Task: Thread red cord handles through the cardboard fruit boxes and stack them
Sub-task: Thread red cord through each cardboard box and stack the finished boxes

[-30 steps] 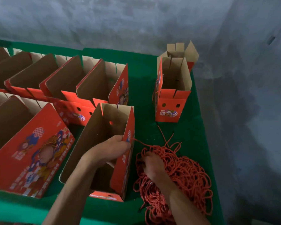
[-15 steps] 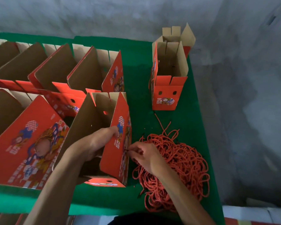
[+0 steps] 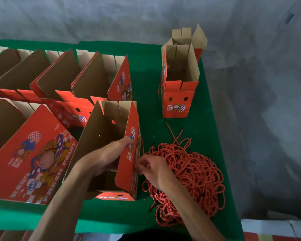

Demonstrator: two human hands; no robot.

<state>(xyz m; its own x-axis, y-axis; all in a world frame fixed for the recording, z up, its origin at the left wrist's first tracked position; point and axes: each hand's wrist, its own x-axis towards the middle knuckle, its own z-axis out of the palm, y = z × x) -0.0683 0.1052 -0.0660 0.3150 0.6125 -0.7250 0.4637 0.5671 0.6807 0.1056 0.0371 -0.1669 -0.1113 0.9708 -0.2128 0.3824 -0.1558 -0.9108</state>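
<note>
An open red cardboard fruit box (image 3: 109, 129) stands near the table's front edge, brown inside. My left hand (image 3: 111, 153) reaches into it from above and grips its right wall, fingers over the top edge. My right hand (image 3: 151, 169) is at the outside of that wall and pinches a red cord end against it. A thin loop of cord (image 3: 142, 145) shows along the wall's outer face. A big tangled pile of red cords (image 3: 195, 173) lies on the table just right of my right hand.
Several open red boxes (image 3: 87, 79) stand in rows at the left, one large printed box (image 3: 33, 157) at front left. Two upright boxes (image 3: 179, 84) stand at the back right. The green table (image 3: 148, 70) ends at the right above a grey floor (image 3: 259, 119).
My right hand left the cord pile and moved to the box's outer right wall with a cord. My left hand slid along the wall's top edge. The head view shifted.
</note>
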